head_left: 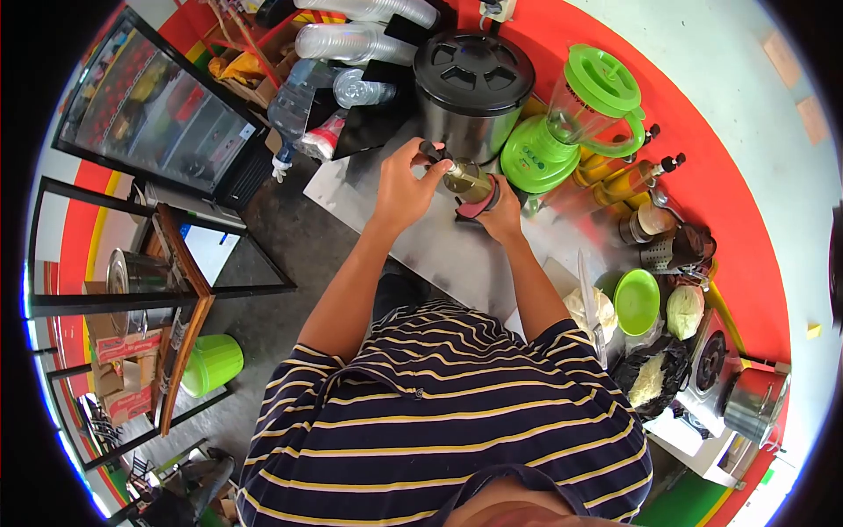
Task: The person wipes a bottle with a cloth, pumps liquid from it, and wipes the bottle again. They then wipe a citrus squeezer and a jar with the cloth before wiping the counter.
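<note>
My left hand (406, 189) is closed, with its thumb and fingers pinching the black top at the neck end of a small bottle (470, 183). Yellow-green contents show through the bottle's clear side, and it has a dark red band near its lower end. My right hand (504, 216) wraps round that lower end. The bottle leans over the metal counter (448, 255). Just beyond it stand a green blender (537, 156) with a clear jug and a large steel container (474, 75) with a black lid. Whether the black top is loose cannot be seen.
Oil bottles (615, 184) with black spouts stand right of the blender. A knife (587, 299), a green bowl (637, 301) and a cabbage (685, 312) lie nearer me. Stacked plastic cups (351, 44) are at the back left. A glass-door fridge (158, 105) stands farther left.
</note>
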A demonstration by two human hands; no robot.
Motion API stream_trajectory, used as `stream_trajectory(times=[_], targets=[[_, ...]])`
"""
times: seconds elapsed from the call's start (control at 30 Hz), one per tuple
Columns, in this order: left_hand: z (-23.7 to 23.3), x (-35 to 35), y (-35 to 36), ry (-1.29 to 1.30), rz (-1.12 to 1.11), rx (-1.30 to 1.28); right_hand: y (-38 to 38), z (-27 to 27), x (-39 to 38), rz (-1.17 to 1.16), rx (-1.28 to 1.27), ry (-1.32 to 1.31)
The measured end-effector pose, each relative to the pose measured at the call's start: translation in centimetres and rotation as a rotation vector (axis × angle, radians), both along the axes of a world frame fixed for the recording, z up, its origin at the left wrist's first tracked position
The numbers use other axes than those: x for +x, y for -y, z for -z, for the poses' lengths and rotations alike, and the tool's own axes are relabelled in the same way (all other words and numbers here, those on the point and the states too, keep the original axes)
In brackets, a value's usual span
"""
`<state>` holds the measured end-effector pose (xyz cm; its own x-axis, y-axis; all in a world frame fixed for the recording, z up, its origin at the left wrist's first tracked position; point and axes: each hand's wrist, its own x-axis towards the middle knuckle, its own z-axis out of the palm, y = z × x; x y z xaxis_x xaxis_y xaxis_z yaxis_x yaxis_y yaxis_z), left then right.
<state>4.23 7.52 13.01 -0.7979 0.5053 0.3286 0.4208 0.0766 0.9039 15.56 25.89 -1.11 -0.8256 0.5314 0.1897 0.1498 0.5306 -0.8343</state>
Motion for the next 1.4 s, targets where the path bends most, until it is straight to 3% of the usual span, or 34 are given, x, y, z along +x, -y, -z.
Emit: stream_trajectory(times=[0.23,0.3,0.43,0.67,0.8,1.0,1.07,1.2,1.33,1.4], targets=[[-0.7,0.6,-0.6,-0.001,0.126,-0.047,-1.4,2.0,2.4,0.026,-0.133,0.106],[-1.2,0.9,-0.8,0.032,0.138,-0.042,-2.0,1.8,2.6,-0.203,-0.362,0.037],[-1.2,0.5,-1.0,0.033,0.192,-0.069,-2.0,0.0,2.0,-0.394,-0.463,0.073],[-2.5,1.9,-0.9,0.006,0.382,-0.090,-1.6,-5.8,0.9,-0.556,-0.458,-0.104],[-3.1,0.9,-0.7,0.024,0.472,-0.117,-0.5,-6.1,0.9,-0.500,-0.516,-0.162],[-2.0,-0.9,0.1,0.048,0.447,-0.167,1.7,-3.8,0.5,-0.321,-0.364,-0.237],[-1.5,-1.2,0.4,0.118,0.386,-0.047,2.2,-2.9,1.1,-0.224,-0.282,-0.152],[-1.3,-1.7,1.2,0.153,0.380,-0.054,2.0,-0.4,2.8,-0.145,-0.223,-0.012],[-1.5,-0.9,1.4,0.144,0.383,-0.081,0.8,0.2,4.0,-0.186,-0.243,0.026],[-1.8,-0.5,1.4,0.173,0.368,-0.103,0.0,-0.1,4.0,-0.250,-0.233,0.187]])
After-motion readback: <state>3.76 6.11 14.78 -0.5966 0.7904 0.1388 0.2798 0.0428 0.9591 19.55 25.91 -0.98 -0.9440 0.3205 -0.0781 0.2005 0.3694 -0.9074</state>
